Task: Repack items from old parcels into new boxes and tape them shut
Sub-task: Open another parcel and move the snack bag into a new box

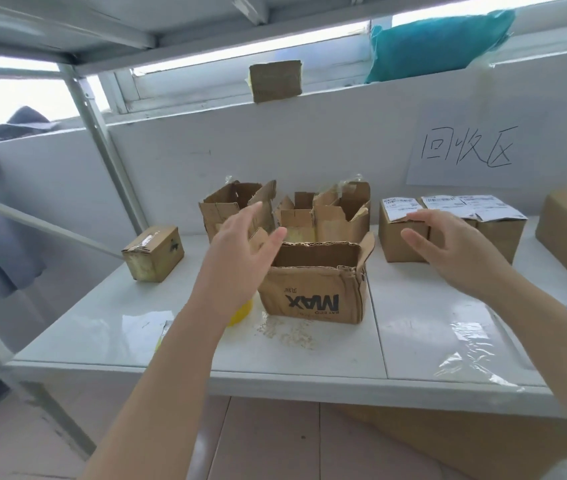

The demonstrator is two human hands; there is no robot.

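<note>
Now, both hands spread (holding nothing), left hand (240,251), right hand (455,247), flanking the open MAX box (313,292).

Bare bench (413,306) lies right of the open box (313,289); torn boxes (285,213) crowd behind it.

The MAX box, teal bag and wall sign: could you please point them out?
MAX box (313,299): head view, printed front wall.
teal bag (438,43): head view, middle of its side.
wall sign (465,150): head view, middle of the sheet.
</note>
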